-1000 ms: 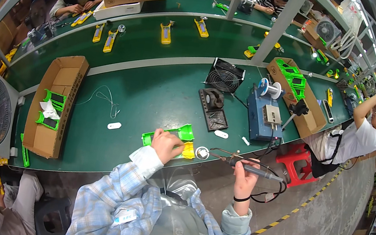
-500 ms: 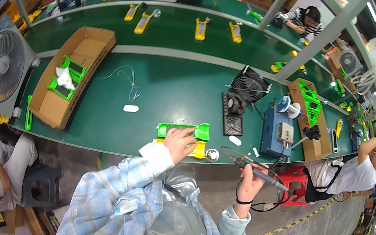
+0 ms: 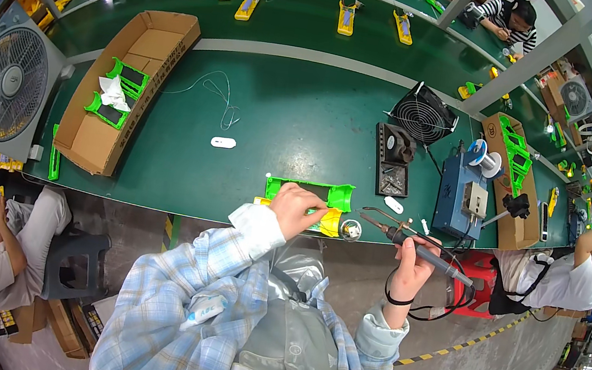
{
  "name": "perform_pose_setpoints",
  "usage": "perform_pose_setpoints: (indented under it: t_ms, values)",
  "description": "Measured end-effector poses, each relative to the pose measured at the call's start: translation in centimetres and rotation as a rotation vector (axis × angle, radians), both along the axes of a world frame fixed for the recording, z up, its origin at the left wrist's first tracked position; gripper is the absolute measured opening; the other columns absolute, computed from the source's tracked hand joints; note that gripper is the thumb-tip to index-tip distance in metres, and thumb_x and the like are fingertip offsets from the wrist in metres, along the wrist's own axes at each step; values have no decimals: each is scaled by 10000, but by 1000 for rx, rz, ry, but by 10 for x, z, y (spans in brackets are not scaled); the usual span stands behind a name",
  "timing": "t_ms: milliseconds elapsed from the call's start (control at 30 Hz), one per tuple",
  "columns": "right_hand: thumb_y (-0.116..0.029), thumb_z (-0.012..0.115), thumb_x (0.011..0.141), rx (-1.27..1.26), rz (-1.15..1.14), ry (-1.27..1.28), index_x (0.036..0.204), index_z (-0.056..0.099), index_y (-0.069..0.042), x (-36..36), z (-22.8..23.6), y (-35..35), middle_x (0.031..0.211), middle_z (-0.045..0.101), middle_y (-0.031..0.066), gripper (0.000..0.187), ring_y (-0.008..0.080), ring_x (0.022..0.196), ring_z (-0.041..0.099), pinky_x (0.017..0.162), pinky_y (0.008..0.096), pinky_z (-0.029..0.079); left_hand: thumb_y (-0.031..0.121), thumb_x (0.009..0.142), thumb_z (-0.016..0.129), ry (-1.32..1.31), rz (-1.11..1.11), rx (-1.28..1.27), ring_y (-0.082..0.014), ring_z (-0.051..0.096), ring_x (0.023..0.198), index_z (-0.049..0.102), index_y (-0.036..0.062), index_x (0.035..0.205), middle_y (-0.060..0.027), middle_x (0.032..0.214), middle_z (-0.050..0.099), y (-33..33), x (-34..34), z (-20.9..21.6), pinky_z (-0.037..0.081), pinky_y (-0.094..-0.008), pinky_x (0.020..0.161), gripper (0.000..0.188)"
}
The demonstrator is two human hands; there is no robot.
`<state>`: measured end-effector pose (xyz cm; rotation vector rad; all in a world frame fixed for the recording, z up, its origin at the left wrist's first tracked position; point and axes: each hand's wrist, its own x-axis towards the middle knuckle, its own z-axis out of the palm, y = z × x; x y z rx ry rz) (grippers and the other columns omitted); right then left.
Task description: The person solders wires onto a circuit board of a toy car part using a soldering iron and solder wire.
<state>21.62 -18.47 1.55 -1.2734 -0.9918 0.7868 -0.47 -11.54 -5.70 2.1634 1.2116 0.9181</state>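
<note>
My left hand (image 3: 295, 211) is over a yellow plastic housing (image 3: 330, 223) at the table's near edge. Its thumb and fingertips are pinched together, and whatever they hold is too small to make out. A round silver lamp head (image 3: 350, 230) sits at the housing's right end. Just behind lies a green half-shell housing (image 3: 336, 195), partly covered by my left hand. Off to the right, my right hand (image 3: 410, 268) grips a soldering iron (image 3: 446, 266) by its dark handle. The tip points left toward the lamp head, apart from it.
At left stand a cardboard box (image 3: 79, 140) with green shells and a grey fan (image 3: 11, 80). On the right are a black cooling fan (image 3: 423, 114), a black tray (image 3: 393, 180), a blue soldering station (image 3: 456, 197) with a solder spool (image 3: 485, 161), and another box (image 3: 520, 230). Co-workers sit around.
My left hand's fingers have drawn from spread over the green shell into a pinch over the yellow housing. My right hand keeps hold of the soldering iron. The whole view has shifted.
</note>
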Motion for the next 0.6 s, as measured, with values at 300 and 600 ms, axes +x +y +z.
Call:
perform_pose_setpoints:
  t_ms: [300, 600]
  values:
    - [-45, 558, 825, 56, 20, -7, 936, 452, -46, -14, -3, 21, 804, 499, 28, 153, 75, 598, 463, 566, 200, 413, 144, 739, 602, -70, 181, -21, -217, 592, 680, 642, 76, 787, -64, 707, 629, -5, 3, -1, 423, -373, 725, 93]
    - [-39, 570, 819, 48, 103, 9, 939, 445, -51, -15, -15, 35, 814, 494, 24, 173, 83, 631, 491, 564, 196, 407, 111, 733, 588, -99, 234, -188, -266, 587, 654, 649, 41, 825, -115, 693, 612, -1, 3, 4, 458, -344, 608, 131]
